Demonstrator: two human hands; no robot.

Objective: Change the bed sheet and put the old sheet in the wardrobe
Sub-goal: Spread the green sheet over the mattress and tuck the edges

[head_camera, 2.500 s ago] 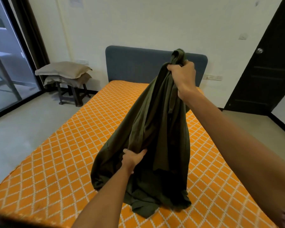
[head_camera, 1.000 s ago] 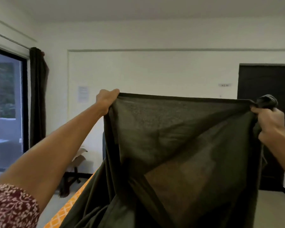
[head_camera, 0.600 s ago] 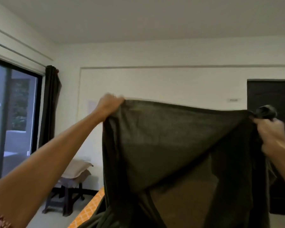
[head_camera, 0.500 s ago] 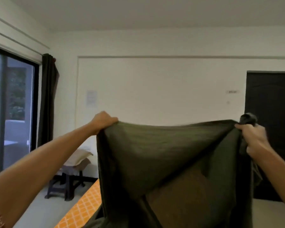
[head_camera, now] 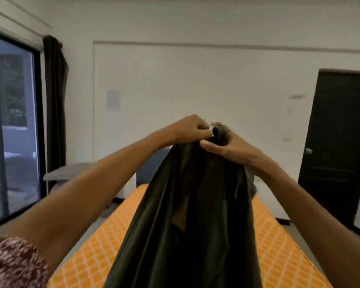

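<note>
A dark green sheet [head_camera: 191,215] hangs folded in front of me over the bed, its top edge gathered at chest height. My left hand [head_camera: 192,128] pinches one top corner of it. Right beside it, my right hand [head_camera: 227,145] grips the other corner, with a bunched end of cloth sticking up above the fingers. The two hands nearly touch. Below lies the bed [head_camera: 96,252], covered in an orange sheet with a white diamond pattern. The hanging sheet hides most of the blue-grey headboard [head_camera: 152,169].
A black door [head_camera: 339,146] stands at the right. A stool with pillows [head_camera: 67,173] sits left of the bed, next to a dark curtain [head_camera: 55,96] and a glass sliding door [head_camera: 10,125]. Grey floor runs along both sides of the bed.
My hands, which held the sheet stretched wide apart, have come together in the middle, folding the sheet in half. The view has tilted down, showing more of the bed.
</note>
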